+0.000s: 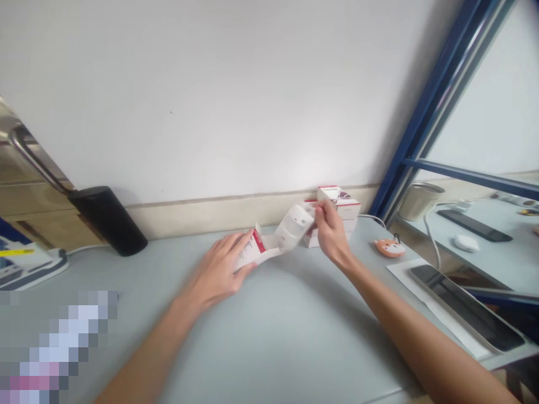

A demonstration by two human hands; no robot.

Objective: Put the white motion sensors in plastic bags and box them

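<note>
The two hands are apart, each clamped on something just above the pale grey, smooth desk. The left hand grips a small cardboard box, white with a red band, its thin flaps sticking out at one end. The right hand pinches the upper end of a white packet — glossy, rounded at the corners and blurred — which slants down to the box's flapped end; whether any of it sits inside, I cannot tell. Just behind the right hand, white boxes with red edges, crisp and square, stand near the plain wall. To the right lies a rounded orange-and-white trinket, and beyond it a flat, dark-faced phone. At left stands a matt black cylinder, tilted in view.
</note>
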